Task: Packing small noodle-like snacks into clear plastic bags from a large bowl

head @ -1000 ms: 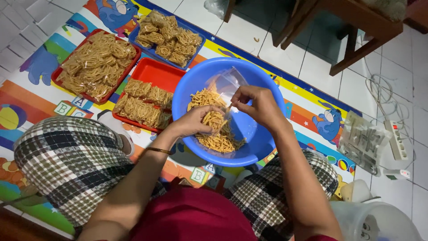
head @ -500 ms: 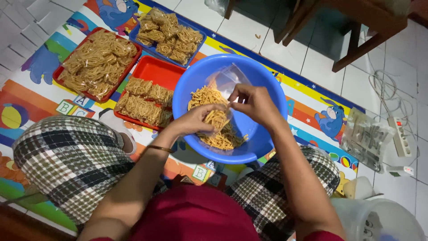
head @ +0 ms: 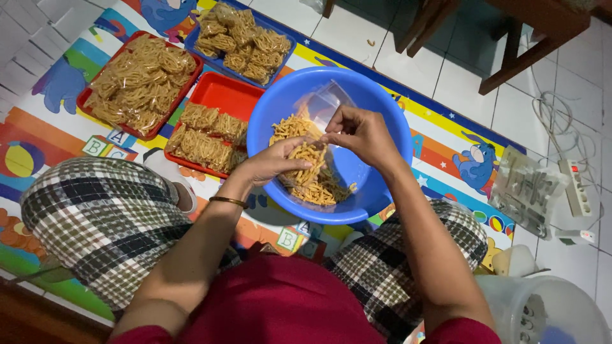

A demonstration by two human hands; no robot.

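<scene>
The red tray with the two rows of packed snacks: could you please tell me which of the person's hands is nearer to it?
Left. The left hand sits at the blue basin's rim beside the red tray; the right hand is farther away, over the basin's middle.

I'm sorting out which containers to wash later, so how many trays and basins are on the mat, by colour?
Red trays: 2, one heaped with bagged snack sticks, one partly filled
Blue tray: 1
Blue basin: 1
Total: 4
</scene>
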